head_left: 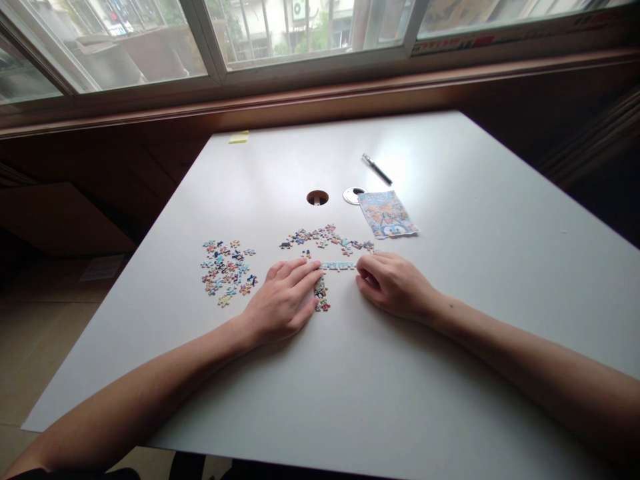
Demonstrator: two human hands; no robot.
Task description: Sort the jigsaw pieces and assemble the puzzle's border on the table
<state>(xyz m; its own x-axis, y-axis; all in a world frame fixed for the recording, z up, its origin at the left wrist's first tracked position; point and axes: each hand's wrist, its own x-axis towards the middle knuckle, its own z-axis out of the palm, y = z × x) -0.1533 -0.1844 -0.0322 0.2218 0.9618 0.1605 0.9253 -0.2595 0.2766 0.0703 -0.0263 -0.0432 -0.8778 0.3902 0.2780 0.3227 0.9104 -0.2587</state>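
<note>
A short joined strip of light blue puzzle pieces (338,266) lies on the white table (450,320). My left hand (283,300) rests flat, fingertips touching the strip's left end and covering part of a small joined cluster (321,297). My right hand (393,283) has its fingers curled at the strip's right end. Several loose pieces (325,239) lie just beyond the strip, and another scatter of loose pieces (227,270) sits to the left.
A colourful picture card (387,213) lies beyond my right hand. Past it are a pen (377,169), a round cable hole (317,197) and its silver cap (353,195). A yellow note (239,137) sits at the far edge under the windows.
</note>
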